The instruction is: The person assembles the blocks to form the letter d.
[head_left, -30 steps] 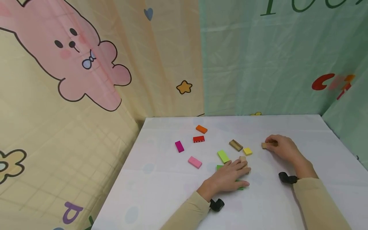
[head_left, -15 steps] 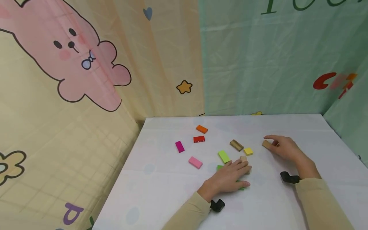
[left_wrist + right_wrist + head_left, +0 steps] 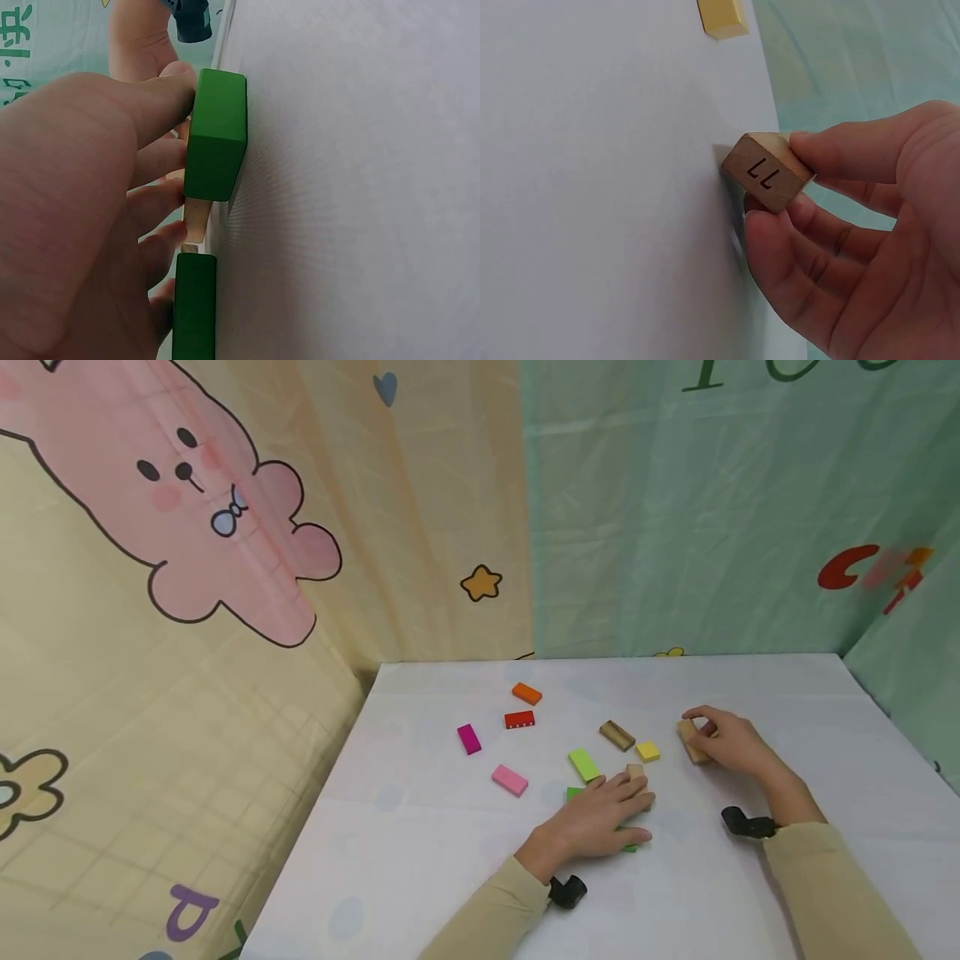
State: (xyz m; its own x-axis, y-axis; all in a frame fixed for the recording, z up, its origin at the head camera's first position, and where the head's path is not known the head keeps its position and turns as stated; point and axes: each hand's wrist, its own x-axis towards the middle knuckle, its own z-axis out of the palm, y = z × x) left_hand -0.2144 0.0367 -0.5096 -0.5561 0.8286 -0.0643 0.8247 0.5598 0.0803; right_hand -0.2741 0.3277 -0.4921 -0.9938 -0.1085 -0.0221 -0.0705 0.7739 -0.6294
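Observation:
In the head view, my right hand pinches a tan wooden block at the right of the table. Seen from the right wrist, the block sits between thumb and fingers, its near end marked with two dark hooked strokes. My left hand lies with spread fingers over several blocks, partly hiding them. Green blocks show at its thumb and past its far side, and a pale wooden block sticks out beyond the fingertips. The left wrist view has the thumb touching one green block, with another green block nearby.
Between the hands lie a yellow block and a brown block with a hollowed face. A lime block is just beyond the left hand. Pink, magenta, red and orange blocks lie farther left on the white table.
My right hand has turned the wooden block, so its long side now points more toward me. Its forefinger lifted and came back onto the block. The left hand has stayed put.

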